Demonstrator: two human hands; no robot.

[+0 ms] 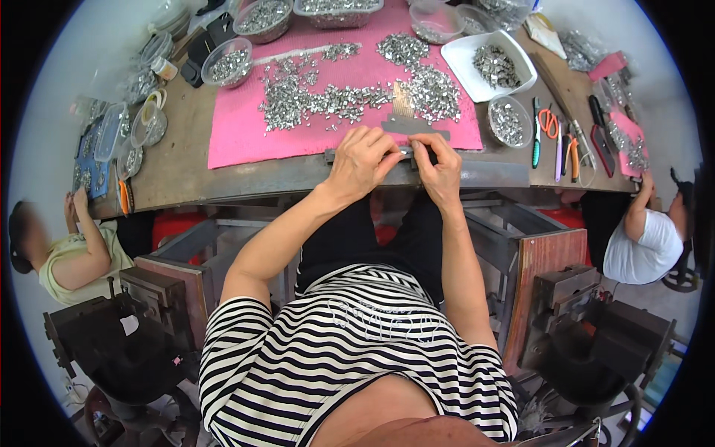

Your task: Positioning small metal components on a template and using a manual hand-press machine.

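My left hand (361,160) is at the front edge of the workbench, thumb and forefinger pinched on a small shiny metal piece (406,150). Close by on the right, my right hand (439,167) has its thumb and fingers pressed together at the other side of that piece. Whether it grips the piece too is hidden. Beneath both hands runs a dark metal bar or fixture (469,173) along the edge. Just beyond lie flat grey metal plates (417,128). Loose small metal parts (298,100) are heaped on a pink mat (238,138).
Tubs of metal parts (229,63) ring the mat, with a white tray (456,56) at right. Orange-handled scissors (549,123), pliers (572,158) and other tools lie farther right. A co-worker sits at the left (78,261) and another at the right (640,246).
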